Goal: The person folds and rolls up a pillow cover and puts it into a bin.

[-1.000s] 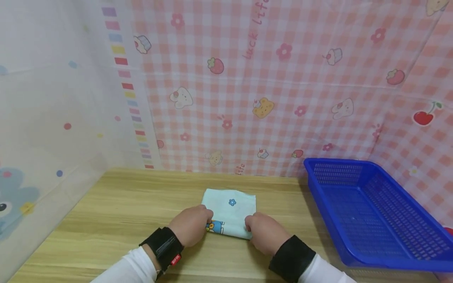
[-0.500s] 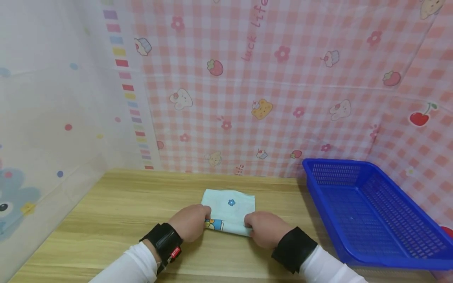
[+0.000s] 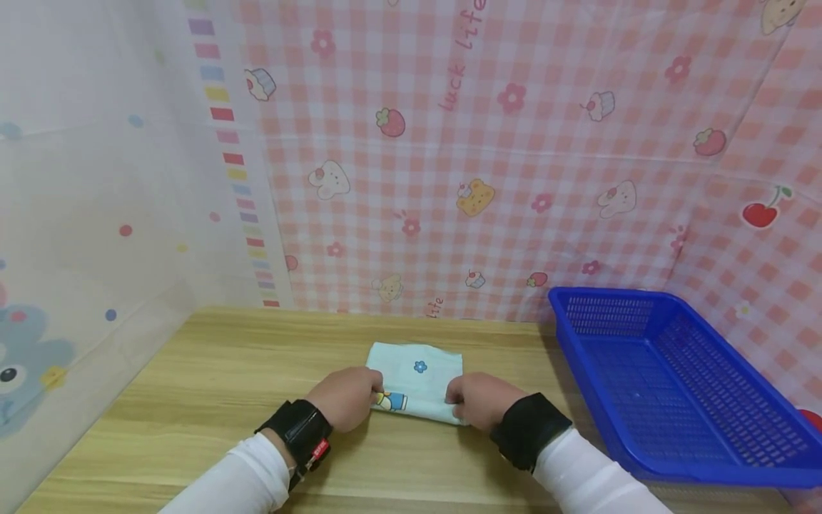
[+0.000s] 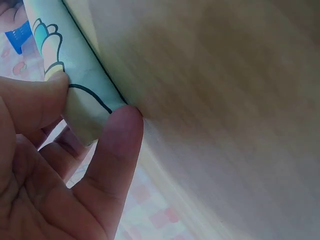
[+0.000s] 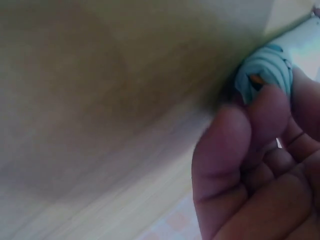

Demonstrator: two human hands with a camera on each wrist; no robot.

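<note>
A blue rectangular plastic basket [image 3: 655,392] with latticed walls stands at the right side of a pale wood-grain desk [image 3: 257,357]. Behind hangs a pink-and-white checked cloth [image 3: 366,214] printed with strawberries [image 3: 390,122], cupcakes [image 3: 260,84] and pink flowers [image 3: 511,98]. The white sheet [image 3: 77,178] at left bears coloured dots [image 3: 125,230] and 1 light-blue cartoon figure [image 3: 38,371]; the checked right side shows a red cherry [image 3: 760,215].

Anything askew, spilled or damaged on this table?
Only minor: the cloth looks slightly askew; its rolled near edge slants down rightward in the head view. The blue basket sits upright; no spills or tears show.
</note>
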